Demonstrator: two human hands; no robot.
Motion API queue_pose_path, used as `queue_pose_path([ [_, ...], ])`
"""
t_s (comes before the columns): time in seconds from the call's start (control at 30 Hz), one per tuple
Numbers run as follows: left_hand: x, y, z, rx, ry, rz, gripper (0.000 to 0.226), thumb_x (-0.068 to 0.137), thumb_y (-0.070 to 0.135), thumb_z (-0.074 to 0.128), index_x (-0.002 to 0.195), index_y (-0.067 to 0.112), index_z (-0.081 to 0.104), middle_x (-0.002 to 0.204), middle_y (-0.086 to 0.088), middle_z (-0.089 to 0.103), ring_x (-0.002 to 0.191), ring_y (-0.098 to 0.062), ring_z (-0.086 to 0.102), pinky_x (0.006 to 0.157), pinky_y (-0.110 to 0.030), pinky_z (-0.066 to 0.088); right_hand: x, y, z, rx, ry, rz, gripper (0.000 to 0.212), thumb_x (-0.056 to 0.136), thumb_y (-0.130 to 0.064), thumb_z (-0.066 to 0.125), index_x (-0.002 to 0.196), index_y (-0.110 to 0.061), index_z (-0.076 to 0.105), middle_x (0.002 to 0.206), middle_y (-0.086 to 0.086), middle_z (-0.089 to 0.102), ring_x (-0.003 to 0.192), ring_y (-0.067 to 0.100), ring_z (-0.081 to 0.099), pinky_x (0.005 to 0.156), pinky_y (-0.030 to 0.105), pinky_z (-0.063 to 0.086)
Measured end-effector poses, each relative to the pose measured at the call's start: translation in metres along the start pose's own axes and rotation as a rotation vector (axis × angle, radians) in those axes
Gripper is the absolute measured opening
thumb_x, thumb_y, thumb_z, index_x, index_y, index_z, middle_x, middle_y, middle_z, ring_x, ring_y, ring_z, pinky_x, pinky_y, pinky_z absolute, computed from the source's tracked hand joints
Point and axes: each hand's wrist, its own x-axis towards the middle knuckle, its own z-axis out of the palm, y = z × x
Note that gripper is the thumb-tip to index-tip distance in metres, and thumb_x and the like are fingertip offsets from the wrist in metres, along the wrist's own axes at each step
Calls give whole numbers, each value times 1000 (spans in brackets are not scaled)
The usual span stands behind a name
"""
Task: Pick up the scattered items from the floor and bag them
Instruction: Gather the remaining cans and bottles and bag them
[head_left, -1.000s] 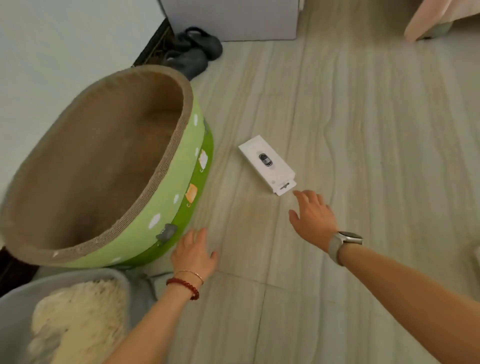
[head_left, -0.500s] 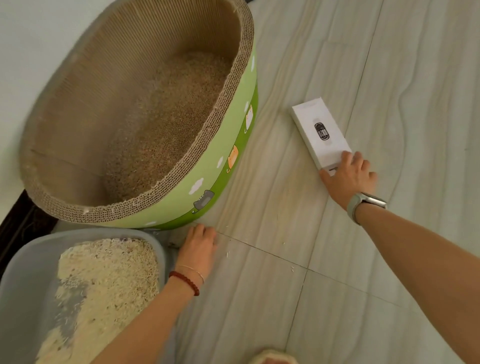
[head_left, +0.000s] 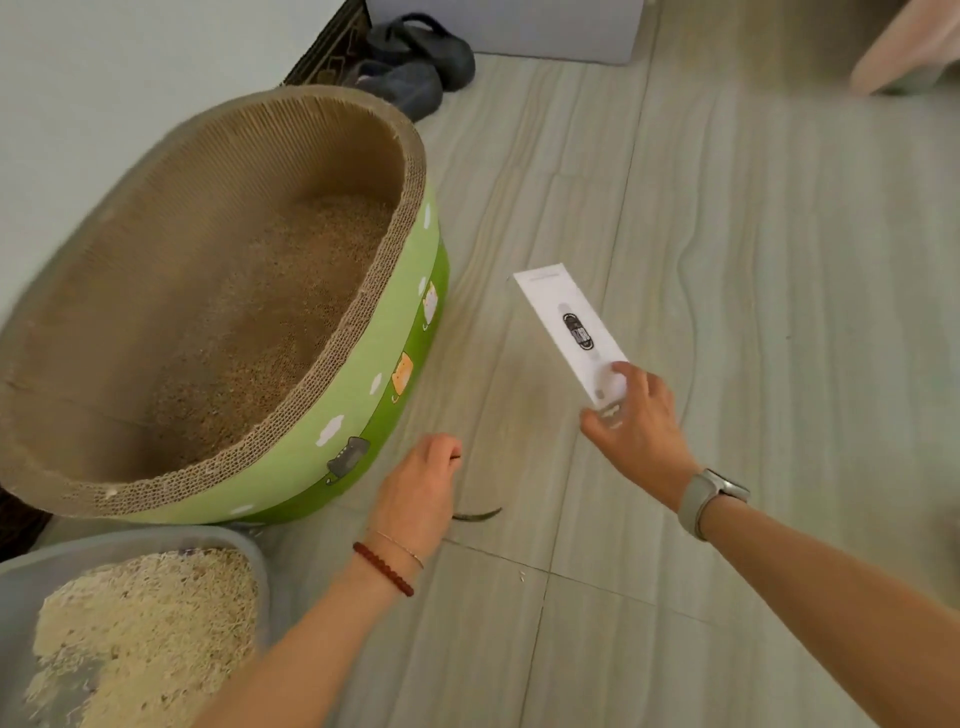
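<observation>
The right hand (head_left: 636, 431) is clamped on the near end of the white box (head_left: 569, 332), which looks lifted clear of the floor (head_left: 753, 260), just beside the green cardboard scratcher (head_left: 291, 322). The left hand (head_left: 421, 480) rests on the floor with fingers curled loosely, holding nothing that I can make out. No bag is in view, so I judge the task barely begun: one item picked up, none bagged

A white box (head_left: 569, 326) with a black oval print, a green-sided brown cardboard bowl (head_left: 363, 384), pale grey-streaked floor (head_left: 779, 260).
</observation>
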Motion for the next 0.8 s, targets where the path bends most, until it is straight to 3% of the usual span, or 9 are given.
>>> queue_pose_path([
  [0.03,8,18,2,-72,35,2,3,86,16,47,86,15,45,74,-11,61,54,-26,56,46,-27,41,-7,5,-20,8,6,-23,61,79,-26,64,132,-16,36,132,11,39,123,27,35,98,33,33],
  [0.1,26,58,5,-228,41,-41,6,89,11,51,89,5,54,80,-10,63,67,-28,59,57,-32,45,-20,19,-66,-9,51,-51,58,80,-27,64,131,-19,37,130,5,40,123,24,36,93,27,33],
  [0.17,43,105,5,-366,60,-60,3,86,5,56,88,3,56,79,-2,60,71,-24,58,64,-29,43,-32,35,-119,-27,131,-35,56,80,-28,65,129,-21,39,122,-2,41,118,22,41,89,25,32],
  [0.2,50,131,3,-429,71,-51,2,86,4,56,86,6,56,76,2,57,70,-21,58,65,-25,42,-40,44,-146,-27,178,-16,55,80,-29,65,128,-22,40,117,-6,38,116,22,43,89,27,35],
  [0.33,72,251,-3,-646,47,68,36,85,3,57,70,32,42,61,6,56,58,-15,60,60,-17,46,-86,85,-253,-28,415,32,54,79,-28,65,128,-20,42,117,-9,37,114,26,47,97,40,42],
  [0.47,72,374,4,-838,-46,164,31,84,2,58,69,26,45,57,-1,58,51,-15,59,66,-42,56,-144,142,-344,-84,704,118,56,81,-32,62,131,-16,42,132,10,41,120,29,42,99,48,42],
  [0.57,59,452,19,-869,-142,224,26,83,3,60,69,22,48,58,-5,59,46,-11,58,67,-48,57,-192,196,-393,-32,896,238,55,84,-39,56,130,-13,43,132,15,41,119,32,42,97,50,42],
  [0.7,38,535,39,-873,-182,283,26,84,3,59,68,22,49,61,-6,59,47,-14,58,64,-47,58,-240,267,-429,-36,932,485,50,88,-41,48,128,-11,47,126,17,48,112,31,45,94,43,41],
  [0.8,23,583,52,-838,-210,330,23,84,5,59,69,20,50,67,-6,61,53,-23,61,65,-48,58,-246,298,-434,-185,816,582,54,84,-53,41,112,-9,57,108,15,58,93,30,53,78,37,48],
])
